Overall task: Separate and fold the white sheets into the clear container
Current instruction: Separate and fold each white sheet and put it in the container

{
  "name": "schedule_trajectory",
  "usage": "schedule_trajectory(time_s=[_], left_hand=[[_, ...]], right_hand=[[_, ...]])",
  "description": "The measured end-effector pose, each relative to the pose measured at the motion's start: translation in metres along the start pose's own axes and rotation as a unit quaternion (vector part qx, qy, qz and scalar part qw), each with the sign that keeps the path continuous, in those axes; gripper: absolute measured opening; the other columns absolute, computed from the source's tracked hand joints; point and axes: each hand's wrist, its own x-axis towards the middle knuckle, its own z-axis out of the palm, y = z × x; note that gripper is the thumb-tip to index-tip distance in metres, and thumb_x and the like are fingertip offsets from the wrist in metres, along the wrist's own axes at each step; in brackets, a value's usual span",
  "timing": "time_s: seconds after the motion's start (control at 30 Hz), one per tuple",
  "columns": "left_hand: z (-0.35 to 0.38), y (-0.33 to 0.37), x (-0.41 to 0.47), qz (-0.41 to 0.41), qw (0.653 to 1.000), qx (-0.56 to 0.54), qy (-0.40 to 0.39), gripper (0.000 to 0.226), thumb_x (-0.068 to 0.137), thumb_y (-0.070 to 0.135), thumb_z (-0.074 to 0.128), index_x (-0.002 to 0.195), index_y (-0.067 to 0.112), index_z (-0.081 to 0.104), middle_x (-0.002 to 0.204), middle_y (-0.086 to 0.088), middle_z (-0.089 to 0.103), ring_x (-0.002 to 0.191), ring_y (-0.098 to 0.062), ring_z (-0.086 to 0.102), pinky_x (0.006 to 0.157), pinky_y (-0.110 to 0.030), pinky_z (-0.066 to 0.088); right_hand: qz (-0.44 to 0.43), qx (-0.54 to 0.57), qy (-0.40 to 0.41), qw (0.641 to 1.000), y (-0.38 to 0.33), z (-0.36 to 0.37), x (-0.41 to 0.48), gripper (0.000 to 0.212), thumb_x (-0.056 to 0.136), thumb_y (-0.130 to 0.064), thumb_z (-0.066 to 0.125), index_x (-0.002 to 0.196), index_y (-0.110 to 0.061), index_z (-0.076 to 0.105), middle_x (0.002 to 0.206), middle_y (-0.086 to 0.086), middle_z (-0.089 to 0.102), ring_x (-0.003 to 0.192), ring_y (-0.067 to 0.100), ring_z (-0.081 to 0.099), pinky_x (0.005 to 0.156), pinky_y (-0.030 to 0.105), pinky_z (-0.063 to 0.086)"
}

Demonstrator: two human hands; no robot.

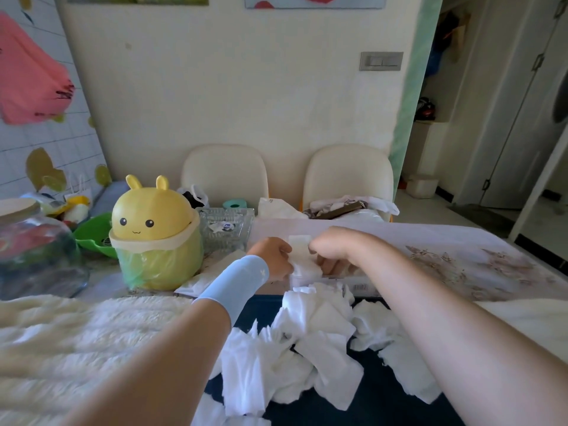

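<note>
A small white sheet (299,252) is held up above the table between both hands. My left hand (273,256), with a light blue wristband below it, pinches the sheet's left edge. My right hand (330,252) pinches its right edge, fingers curled. Under the hands lies a low box (358,285) with a barcode on its front; more white sheets show inside it. A loose heap of crumpled white sheets (307,348) lies on a dark cloth near me. A clear glass container (226,232) stands behind my left hand.
A yellow bunny-shaped bin (155,232) with a green liner stands at left, beside a green bowl (93,233) and a large glass jar (33,250). A fluffy white blanket (76,333) covers the near left. Two cream chairs (226,173) stand behind the table.
</note>
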Motion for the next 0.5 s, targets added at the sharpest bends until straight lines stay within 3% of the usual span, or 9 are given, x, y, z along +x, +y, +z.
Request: schedule_trajectory(time_s=[0.13,0.2,0.33,0.43,0.5], left_hand=[[0.002,0.003,-0.003,0.02,0.999,0.022,0.026,0.027,0.087,0.008,0.061,0.112,0.004,0.069,0.109,-0.017,0.072,0.096,-0.03,0.071,0.082,-0.04,0.06],[-0.001,0.005,-0.008,0.024,0.998,0.044,0.03,0.027,0.089,0.017,0.063,0.115,0.011,0.068,0.117,-0.008,0.069,0.102,-0.027,0.069,0.085,-0.032,0.057],[-0.004,0.006,-0.013,0.06,0.993,0.066,0.08,0.024,0.09,0.025,0.068,0.114,0.024,0.07,0.118,0.003,0.061,0.104,-0.019,0.062,0.087,-0.027,0.049],[-0.001,0.011,-0.02,0.082,0.986,0.139,0.035,0.02,0.087,0.026,0.071,0.107,0.027,0.073,0.108,0.004,0.063,0.097,-0.017,0.061,0.082,-0.025,0.047],[0.0,0.014,-0.023,0.089,0.978,0.19,0.02,0.024,0.088,0.027,0.069,0.111,0.026,0.073,0.115,0.002,0.062,0.106,-0.018,0.061,0.088,-0.027,0.047]], right_hand=[[-0.014,0.02,-0.01,1.0,-0.006,0.016,-0.005,0.022,0.092,-0.009,0.047,0.072,-0.012,0.055,0.074,0.008,0.058,0.054,0.019,0.046,0.053,0.023,0.033],[-0.017,0.017,-0.005,1.0,-0.007,0.017,-0.004,0.025,0.092,-0.008,0.047,0.069,-0.01,0.055,0.071,0.008,0.058,0.056,0.02,0.047,0.054,0.024,0.034],[-0.009,0.066,0.019,0.998,0.001,0.01,-0.002,0.027,0.092,-0.013,0.046,0.095,-0.009,0.073,0.092,0.007,0.077,0.072,0.022,0.062,0.059,0.027,0.038],[-0.034,0.037,0.029,0.998,0.005,0.017,0.0,0.018,0.085,-0.005,0.052,0.072,-0.012,0.063,0.066,0.006,0.061,0.055,0.02,0.05,0.05,0.022,0.033],[-0.048,0.01,0.044,0.998,0.007,0.021,0.0,0.013,0.078,-0.002,0.056,0.069,-0.01,0.06,0.062,0.007,0.051,0.053,0.021,0.044,0.051,0.022,0.033]])
